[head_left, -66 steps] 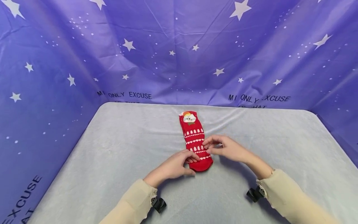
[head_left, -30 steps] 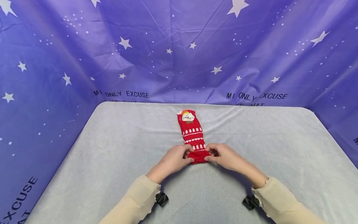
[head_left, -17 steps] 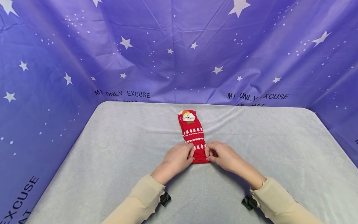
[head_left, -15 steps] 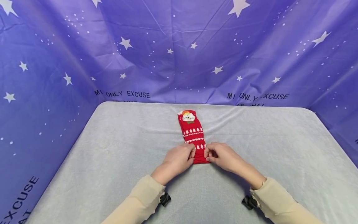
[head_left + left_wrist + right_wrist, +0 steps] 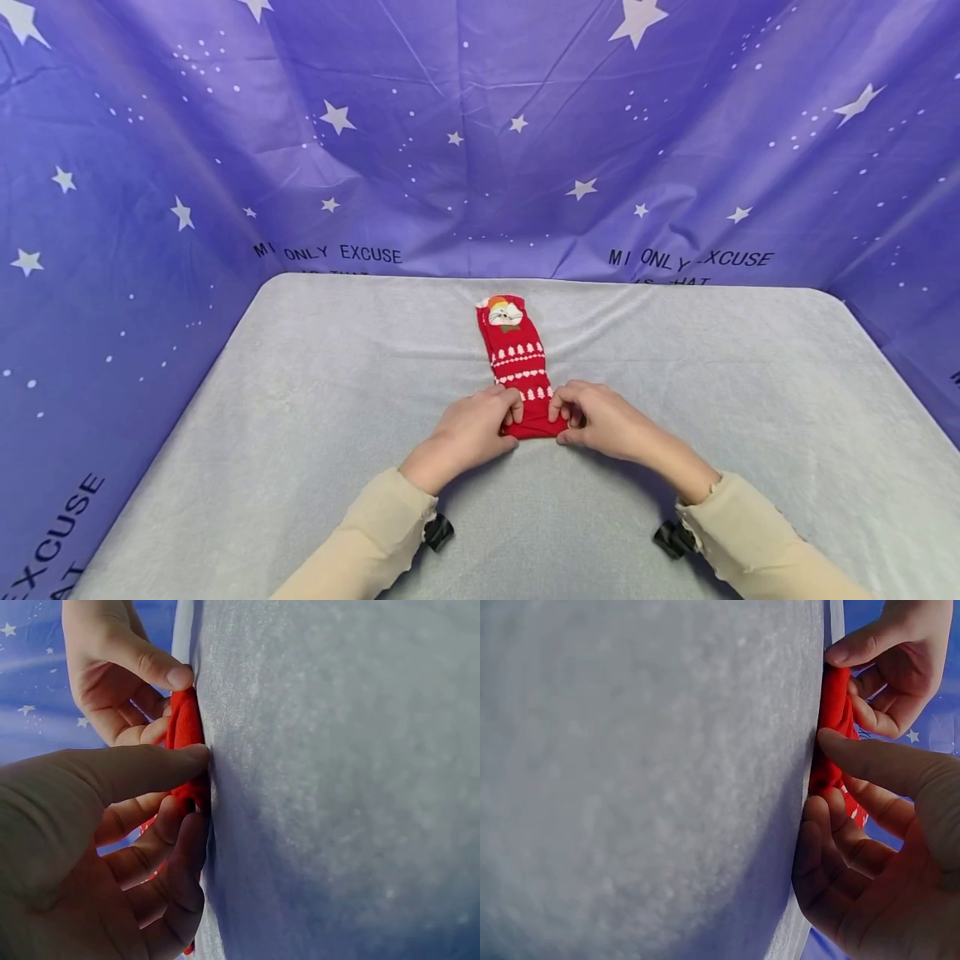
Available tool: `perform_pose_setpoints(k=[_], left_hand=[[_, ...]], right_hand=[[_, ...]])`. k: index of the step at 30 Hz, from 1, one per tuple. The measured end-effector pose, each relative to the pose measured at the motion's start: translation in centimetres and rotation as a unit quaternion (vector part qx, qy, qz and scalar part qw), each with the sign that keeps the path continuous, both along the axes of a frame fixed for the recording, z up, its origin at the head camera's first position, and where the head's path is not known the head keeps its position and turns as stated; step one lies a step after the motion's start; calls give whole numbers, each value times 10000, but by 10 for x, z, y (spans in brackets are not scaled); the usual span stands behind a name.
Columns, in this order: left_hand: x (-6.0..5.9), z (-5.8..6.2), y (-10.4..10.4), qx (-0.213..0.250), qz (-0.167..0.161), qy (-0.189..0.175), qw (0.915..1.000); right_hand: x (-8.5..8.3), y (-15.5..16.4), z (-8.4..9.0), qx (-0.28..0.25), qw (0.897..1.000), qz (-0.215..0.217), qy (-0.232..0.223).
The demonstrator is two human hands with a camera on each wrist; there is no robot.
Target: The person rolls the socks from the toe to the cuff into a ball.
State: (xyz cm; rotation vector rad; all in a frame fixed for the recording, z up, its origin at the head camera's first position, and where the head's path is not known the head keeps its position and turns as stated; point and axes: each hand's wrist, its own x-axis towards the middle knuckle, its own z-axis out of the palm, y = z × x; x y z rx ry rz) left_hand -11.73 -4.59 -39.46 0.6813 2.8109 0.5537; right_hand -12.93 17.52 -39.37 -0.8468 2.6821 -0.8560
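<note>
A red knitted sock (image 5: 517, 358) with a cat face, white trees and hearts lies lengthwise on the grey table, its toe end folded over toward the cuff. At the near fold, my left hand (image 5: 472, 429) grips the left corner, thumb at the front edge and fingertips on top. My right hand (image 5: 603, 421) holds the right corner the same way. In the left wrist view, the red fold (image 5: 187, 724) lies between thumb and fingers as a thick roll. The right wrist view shows the fold (image 5: 834, 697) between both hands, close on the table surface.
A pale grey cloth covers the table (image 5: 300, 375), with slight creases near the back. Behind it and at both sides hangs a purple-blue curtain (image 5: 420, 192) with stars and lettering. Dark wrist cameras (image 5: 438, 532) sit under the beige sleeves (image 5: 367, 525).
The sock's toe, flat at first, has been turned up and over toward the cuff. Both hands closed in on its corners; lately the thumbs slid to the near edge of the fold.
</note>
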Motion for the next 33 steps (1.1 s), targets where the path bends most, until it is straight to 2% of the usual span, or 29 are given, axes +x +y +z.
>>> perform_pose_setpoints(k=[9, 17, 26, 29, 33], left_hand=[[-1, -1, -4, 135, -24, 180, 9997], [-2, 0, -11, 304, 65, 518, 9982], [-3, 5, -22, 507, -9, 583, 9970], [-2, 8, -26, 570, -134, 504, 9970], [-2, 11, -32, 894, -171, 149, 9957]], right_hand=[[-3, 0, 0, 117, 9999, 48, 24], [-3, -1, -1, 76, 9997, -130, 174], [1, -5, 7, -102, 9996, -55, 240], [3, -6, 10, -223, 9996, 0, 199], [6, -8, 14, -360, 9992, 33, 157]])
